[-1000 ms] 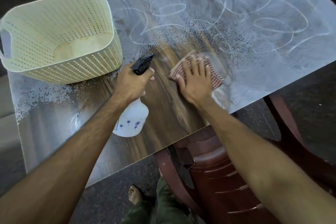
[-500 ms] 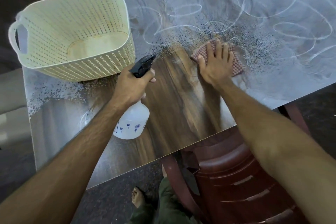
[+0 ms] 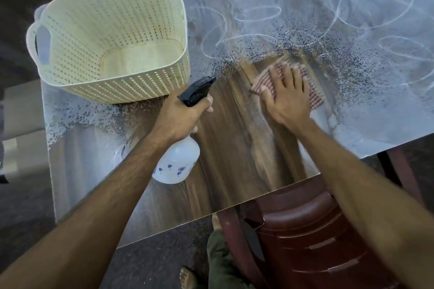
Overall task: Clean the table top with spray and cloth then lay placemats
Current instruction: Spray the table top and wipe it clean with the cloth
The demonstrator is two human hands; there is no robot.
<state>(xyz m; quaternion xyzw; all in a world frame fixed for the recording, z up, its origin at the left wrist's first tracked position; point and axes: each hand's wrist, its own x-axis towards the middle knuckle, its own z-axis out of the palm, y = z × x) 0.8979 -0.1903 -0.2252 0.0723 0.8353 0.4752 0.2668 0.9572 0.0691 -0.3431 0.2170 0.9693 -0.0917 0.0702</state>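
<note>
Right hand (image 3: 287, 98) lies flat, fingers spread, pressing the cloth (image 3: 313, 95) onto the table (image 3: 234, 148) near its middle; the cloth shows motion blur. Left hand (image 3: 180, 117) grips the neck of the bottle (image 3: 177, 162), black nozzle (image 3: 197, 91) pointing toward the far edge, base over the wiped wood-grain patch. Chalky scribbles and speckled residue cover the far and right areas. Basket (image 3: 112, 40) sits at the far-left corner. Chair (image 3: 305, 230) stands beside the near edge.

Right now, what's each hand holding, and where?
Left hand grips the spray bottle at its neck, below the black trigger head. Right hand presses flat on the checked cloth.
</note>
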